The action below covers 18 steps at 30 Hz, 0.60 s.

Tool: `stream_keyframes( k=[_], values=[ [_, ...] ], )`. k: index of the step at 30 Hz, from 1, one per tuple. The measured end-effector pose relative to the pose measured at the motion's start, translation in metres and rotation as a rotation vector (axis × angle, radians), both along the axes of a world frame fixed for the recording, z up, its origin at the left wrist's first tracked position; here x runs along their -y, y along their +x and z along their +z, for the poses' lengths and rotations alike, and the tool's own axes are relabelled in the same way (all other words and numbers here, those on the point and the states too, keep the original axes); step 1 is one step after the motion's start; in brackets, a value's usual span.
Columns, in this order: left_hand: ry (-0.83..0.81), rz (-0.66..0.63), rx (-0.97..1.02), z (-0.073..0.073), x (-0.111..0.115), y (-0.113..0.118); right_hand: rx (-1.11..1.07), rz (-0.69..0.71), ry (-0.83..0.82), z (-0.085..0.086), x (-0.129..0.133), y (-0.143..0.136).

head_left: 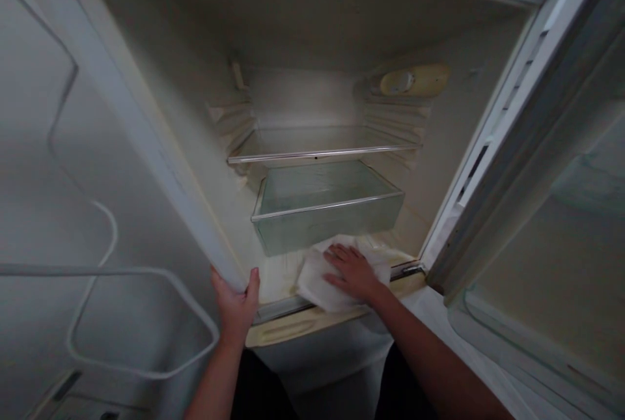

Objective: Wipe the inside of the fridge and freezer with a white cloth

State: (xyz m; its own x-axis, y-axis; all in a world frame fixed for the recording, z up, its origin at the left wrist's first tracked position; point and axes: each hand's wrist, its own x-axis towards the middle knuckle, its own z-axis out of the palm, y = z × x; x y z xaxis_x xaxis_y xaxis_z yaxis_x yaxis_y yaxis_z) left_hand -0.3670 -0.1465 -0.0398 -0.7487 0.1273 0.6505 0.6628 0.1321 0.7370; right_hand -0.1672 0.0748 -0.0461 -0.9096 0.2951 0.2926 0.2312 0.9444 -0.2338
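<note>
An open refrigerator (161,166) fills the view, its inside pale and yellowed. My left hand (234,299) grips the lower front edge of its left side wall, thumb on the inner face and fingers on the outer. Under my right hand (355,273) lies a white cloth (319,280), spread over the front of the fridge floor and its sill. The fingers of that hand are apart and press down flat on the cloth. Just behind the cloth stands a clear drawer (327,224).
Above the drawer runs a glass shelf (322,143). A yellowed lamp housing (415,81) sits on the right inner wall. The fridge door (551,224) stands open at the right. At the left a white cable (161,271) loops beside the fridge.
</note>
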Motion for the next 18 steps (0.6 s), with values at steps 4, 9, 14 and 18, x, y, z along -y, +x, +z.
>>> stream_keyframes(
  k=[4,9,14,18],
  values=[
    [0.047,-0.014,-0.009,0.006,-0.002,0.003,-0.027,-0.375,0.033,-0.007,-0.056,0.061],
    [0.074,-0.004,-0.011,0.012,-0.004,0.008,-0.055,-0.566,0.074,-0.017,-0.066,0.077],
    [0.093,-0.012,0.034,0.009,-0.005,0.007,-0.006,-0.447,0.145,-0.019,-0.039,0.052],
    [0.088,0.004,0.043,0.008,-0.005,0.007,-0.078,-0.356,0.111,-0.023,-0.016,0.032]
  ],
)
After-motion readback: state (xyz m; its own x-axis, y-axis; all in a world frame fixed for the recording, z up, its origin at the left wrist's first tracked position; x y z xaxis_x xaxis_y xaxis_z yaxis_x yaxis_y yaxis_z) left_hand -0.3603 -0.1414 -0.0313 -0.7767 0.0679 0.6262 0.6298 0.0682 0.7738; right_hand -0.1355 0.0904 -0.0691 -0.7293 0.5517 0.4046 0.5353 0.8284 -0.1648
